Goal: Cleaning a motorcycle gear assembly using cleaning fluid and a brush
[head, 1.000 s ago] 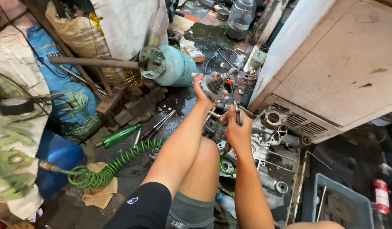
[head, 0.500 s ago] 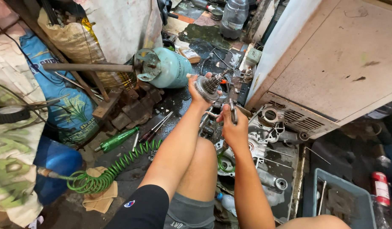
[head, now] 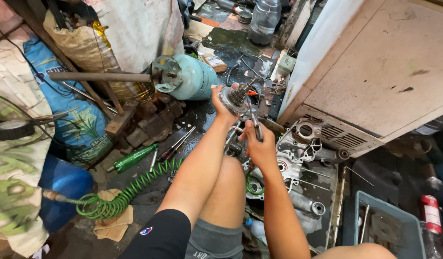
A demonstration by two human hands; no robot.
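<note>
The left hand point(head: 222, 101) gripped a gear cluster point(head: 235, 98) raised above the knees while the right hand point(head: 259, 144) closed on pliers point(head: 254, 125) working at it, so a slip could have dropped it into the engine casing point(head: 303, 148) close below, hemmed by the gas cylinder point(head: 190, 76) and cabinet point(head: 375, 72).

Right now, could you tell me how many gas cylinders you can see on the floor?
1: a pale green gas cylinder lies on its side on the wet floor, just beyond the left hand and its gear cluster. Others may be hidden behind the sacks.
</note>
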